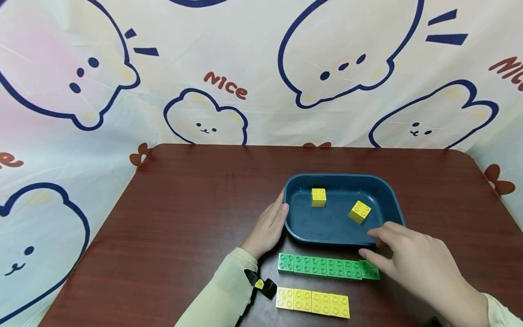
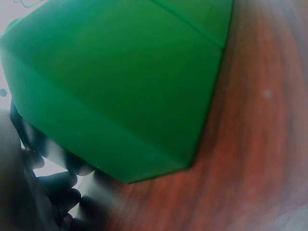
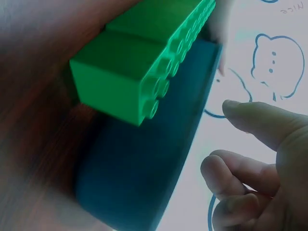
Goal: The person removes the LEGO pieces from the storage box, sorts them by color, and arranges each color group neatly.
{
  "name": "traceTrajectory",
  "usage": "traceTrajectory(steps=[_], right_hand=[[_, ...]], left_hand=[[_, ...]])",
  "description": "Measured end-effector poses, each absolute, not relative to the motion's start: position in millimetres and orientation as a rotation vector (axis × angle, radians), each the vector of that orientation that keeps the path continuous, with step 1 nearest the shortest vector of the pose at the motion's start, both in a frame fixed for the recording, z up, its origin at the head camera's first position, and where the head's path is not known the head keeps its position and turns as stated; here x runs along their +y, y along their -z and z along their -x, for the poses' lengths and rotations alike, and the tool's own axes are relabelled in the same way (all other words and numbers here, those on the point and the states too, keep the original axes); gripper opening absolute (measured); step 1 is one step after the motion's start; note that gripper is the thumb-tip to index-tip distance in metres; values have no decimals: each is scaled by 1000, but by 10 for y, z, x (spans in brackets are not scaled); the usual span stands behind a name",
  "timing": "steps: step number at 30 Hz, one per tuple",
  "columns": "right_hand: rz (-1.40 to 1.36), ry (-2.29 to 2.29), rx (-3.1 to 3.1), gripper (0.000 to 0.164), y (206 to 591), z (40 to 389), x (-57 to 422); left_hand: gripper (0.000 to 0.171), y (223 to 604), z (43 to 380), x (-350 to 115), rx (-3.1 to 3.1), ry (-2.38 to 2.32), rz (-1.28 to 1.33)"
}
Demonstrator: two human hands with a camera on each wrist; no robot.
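Note:
A dark blue tray (image 1: 331,229) sits on the table, with two yellow toy bricks inside, one (image 1: 318,198) at the back left and one (image 1: 359,212) toward the right. My left hand (image 1: 266,229) rests against the tray's left wall, fingers fairly straight. Over the front right corner hovers my right hand (image 1: 421,259), thumb and fingers apart and bent, with nothing between them. In front of the tray lies a row of green bricks (image 1: 318,266); its rightmost brick (image 1: 369,270) sits slightly out of line. The right wrist view shows that row's end (image 3: 108,91) close up.
Nearer the front edge is a row of several yellow bricks (image 1: 312,302), beside the black device (image 1: 261,284) strapped to the left wrist. The brown wooden table (image 1: 196,204) meets a cartoon-printed curtain (image 1: 253,54) at its far edge.

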State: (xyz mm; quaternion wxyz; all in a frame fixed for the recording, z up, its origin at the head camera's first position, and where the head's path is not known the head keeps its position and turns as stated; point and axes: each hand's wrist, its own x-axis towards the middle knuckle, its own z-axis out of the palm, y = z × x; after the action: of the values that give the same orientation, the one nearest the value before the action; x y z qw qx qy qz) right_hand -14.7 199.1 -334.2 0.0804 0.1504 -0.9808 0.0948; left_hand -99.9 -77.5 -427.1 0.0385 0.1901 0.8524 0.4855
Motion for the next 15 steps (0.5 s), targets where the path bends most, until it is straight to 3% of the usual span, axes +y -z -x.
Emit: traceTrajectory(steps=[15], right_hand=[[-404, -336, -2990, 33, 3459, 490, 2069]], left_hand=[[53, 4274, 987, -768, 2625, -1468, -554]])
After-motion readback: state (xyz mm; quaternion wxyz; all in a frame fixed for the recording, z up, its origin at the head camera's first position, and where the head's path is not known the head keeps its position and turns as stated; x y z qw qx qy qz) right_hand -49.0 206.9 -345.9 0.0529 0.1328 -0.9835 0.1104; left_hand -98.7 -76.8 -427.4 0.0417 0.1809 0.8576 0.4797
